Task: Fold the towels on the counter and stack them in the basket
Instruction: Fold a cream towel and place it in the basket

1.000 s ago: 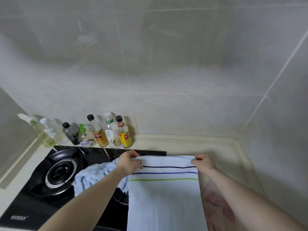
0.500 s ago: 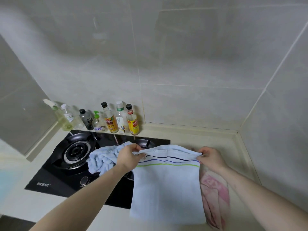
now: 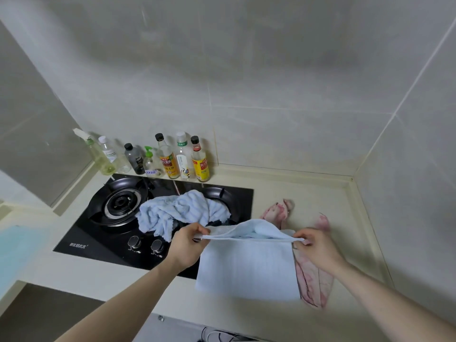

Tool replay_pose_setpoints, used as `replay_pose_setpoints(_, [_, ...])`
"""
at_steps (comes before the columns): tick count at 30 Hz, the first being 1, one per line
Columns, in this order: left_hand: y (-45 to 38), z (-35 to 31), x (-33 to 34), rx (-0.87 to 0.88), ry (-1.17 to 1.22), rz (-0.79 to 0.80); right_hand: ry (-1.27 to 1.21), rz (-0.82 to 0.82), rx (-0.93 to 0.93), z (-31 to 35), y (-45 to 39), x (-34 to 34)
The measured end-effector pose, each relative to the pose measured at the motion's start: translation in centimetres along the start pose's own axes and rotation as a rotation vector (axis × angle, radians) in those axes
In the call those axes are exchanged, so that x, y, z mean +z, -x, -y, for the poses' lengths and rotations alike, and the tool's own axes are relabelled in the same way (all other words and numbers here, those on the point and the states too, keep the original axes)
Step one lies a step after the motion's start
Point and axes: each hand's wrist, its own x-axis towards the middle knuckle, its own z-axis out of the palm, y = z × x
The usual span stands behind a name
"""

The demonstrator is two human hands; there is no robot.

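Both hands, left hand [image 3: 185, 245] and right hand [image 3: 313, 245], pinched the white towel [image 3: 249, 267] by its upper corners; soft, light cloth, it sagged between them, best held at corners.

Pale blue towel [image 3: 246, 267]; pink mottled towel [image 3: 313, 282]

left hand [image 3: 186, 245], right hand [image 3: 315, 245] pinch white towel [image 3: 249, 265]; blue towel [image 3: 180, 211] on stove [image 3: 103, 233]

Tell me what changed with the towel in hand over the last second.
Both hands, left hand and right hand, brought the white towel's striped top edge toward the person, folding it over; the stripes are now hidden. Both hands still pinch its corners. The crumpled blue towel and pink towel stayed put.
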Motion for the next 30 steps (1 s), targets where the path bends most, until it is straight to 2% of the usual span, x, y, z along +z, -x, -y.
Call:
replay_pose_setpoints(4, [2.0,1.8,0.8,0.006,-0.139,0.026,0.078,-0.005,0.034,-1.4,1.9,1.5])
replay_pose_setpoints(11, [4.4,4.7,2.2,-0.111,-0.259,0.077,0.209,0.059,0.042,-5.0,4.4,5.5])
replay_pose_setpoints(15, [5.2,6.3,2.8,-0.221,-0.392,0.164,0.283,0.061,0.058,-6.4,5.8,7.9])
replay_pose_setpoints(18, [5.7,6.6,3.6,-0.239,-0.524,0.267,0.307,0.072,0.057,-7.0,6.3,9.3])
replay_pose_setpoints(25, [5.7,6.4,5.7,-0.074,-0.807,0.249,0.321,0.050,0.102,-6.4,7.0,9.8])
replay_pose_setpoints(30, [5.8,6.4,7.7,0.002,-0.877,0.292,0.290,0.017,0.118,-6.9,7.5,9.2])
